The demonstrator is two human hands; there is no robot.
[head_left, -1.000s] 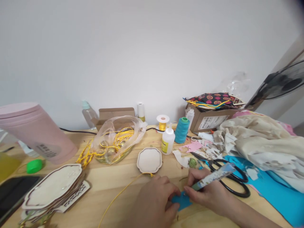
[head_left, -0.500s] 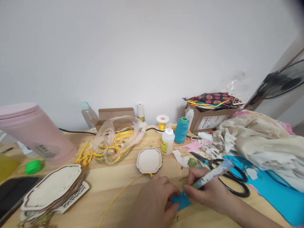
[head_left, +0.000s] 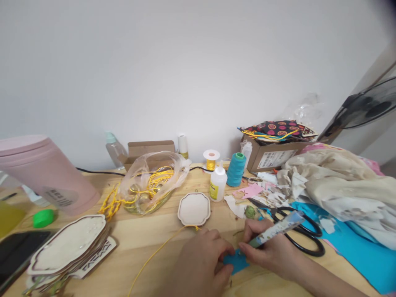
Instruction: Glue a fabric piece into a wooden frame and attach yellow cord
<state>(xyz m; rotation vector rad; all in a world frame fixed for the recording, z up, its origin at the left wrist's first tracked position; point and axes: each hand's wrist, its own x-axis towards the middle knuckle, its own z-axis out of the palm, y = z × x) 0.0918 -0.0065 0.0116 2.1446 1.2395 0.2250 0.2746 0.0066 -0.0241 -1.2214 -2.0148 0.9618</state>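
Observation:
In the head view my right hand (head_left: 270, 251) grips a pen (head_left: 278, 230) with a clear, patterned barrel, tilted up to the right. Its tip end reaches a small blue piece of fabric or felt (head_left: 236, 263) lying on the table. From the left, my left hand (head_left: 201, 262) holds the edge of that blue piece with thumb and curled fingers. Just above my left hand rests a small scalloped off-white plaque (head_left: 194, 209) with a dark border. A yellow cord (head_left: 154, 255) runs from its lower edge toward the front of the table.
Black-handled scissors (head_left: 318, 247) lie right of my right hand, by a blue sheet (head_left: 355, 255). Behind stand a glue bottle (head_left: 218, 185), a blue thread cone (head_left: 236, 170) and a yellow thread spool (head_left: 210, 159). Left are stacked plaques (head_left: 69, 245), a plastic bag (head_left: 136, 177) and a pink tumbler (head_left: 46, 173).
The pen and the fingers of my right hand have shifted very slightly left over the blue piece. My left hand stays in place.

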